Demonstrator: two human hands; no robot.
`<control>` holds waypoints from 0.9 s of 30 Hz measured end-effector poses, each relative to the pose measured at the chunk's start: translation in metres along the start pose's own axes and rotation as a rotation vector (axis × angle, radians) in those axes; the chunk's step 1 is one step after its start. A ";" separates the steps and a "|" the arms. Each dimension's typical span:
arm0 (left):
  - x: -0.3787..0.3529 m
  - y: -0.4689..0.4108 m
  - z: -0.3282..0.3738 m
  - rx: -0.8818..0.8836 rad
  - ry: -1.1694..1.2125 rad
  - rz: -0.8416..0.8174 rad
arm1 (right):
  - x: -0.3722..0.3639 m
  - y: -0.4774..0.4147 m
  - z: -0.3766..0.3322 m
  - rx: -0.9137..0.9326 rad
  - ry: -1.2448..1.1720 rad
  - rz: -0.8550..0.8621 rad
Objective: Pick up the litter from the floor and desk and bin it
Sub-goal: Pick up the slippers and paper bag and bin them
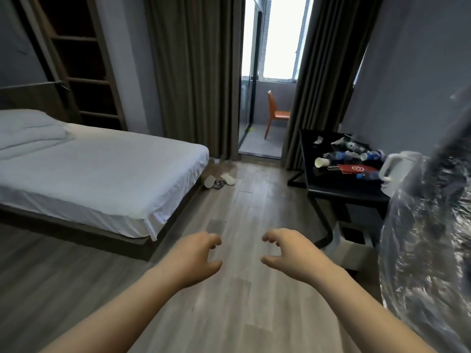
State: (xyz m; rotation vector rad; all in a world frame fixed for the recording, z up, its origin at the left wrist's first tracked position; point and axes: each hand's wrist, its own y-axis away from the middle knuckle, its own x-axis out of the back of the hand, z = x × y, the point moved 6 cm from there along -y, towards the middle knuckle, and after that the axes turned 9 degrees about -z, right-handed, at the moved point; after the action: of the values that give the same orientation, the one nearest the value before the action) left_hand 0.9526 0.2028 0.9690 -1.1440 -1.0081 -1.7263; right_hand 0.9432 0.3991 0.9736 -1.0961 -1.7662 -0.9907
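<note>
Beside desk (328,183), clear plastic bag (428,250).

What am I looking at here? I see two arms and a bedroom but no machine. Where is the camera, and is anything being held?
There is no machine here. A person wears one wide-angle camera on the head, so the single picture shows the room as they see it, looking forward and down. The two arms are theirs. The left hand and the right hand are held out in front with loosely curled fingers and hold nothing. On the black desk at the right lie a paper cup on its side, plastic bottles, a red paper bag and a white kettle. A few small items lie on the floor beside the bed. The clear plastic bag at the right edge may be a bin liner; I cannot tell.
</note>
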 end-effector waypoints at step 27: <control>0.116 -0.477 -0.241 -0.034 0.034 -0.074 | 0.094 -0.511 0.086 -0.126 -0.095 -0.061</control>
State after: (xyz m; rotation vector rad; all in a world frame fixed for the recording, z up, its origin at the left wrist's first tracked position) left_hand 0.4130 0.1256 0.9294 -1.1071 -1.0154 -1.8213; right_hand 0.4211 0.3444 0.9284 -1.1920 -1.8432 -1.1159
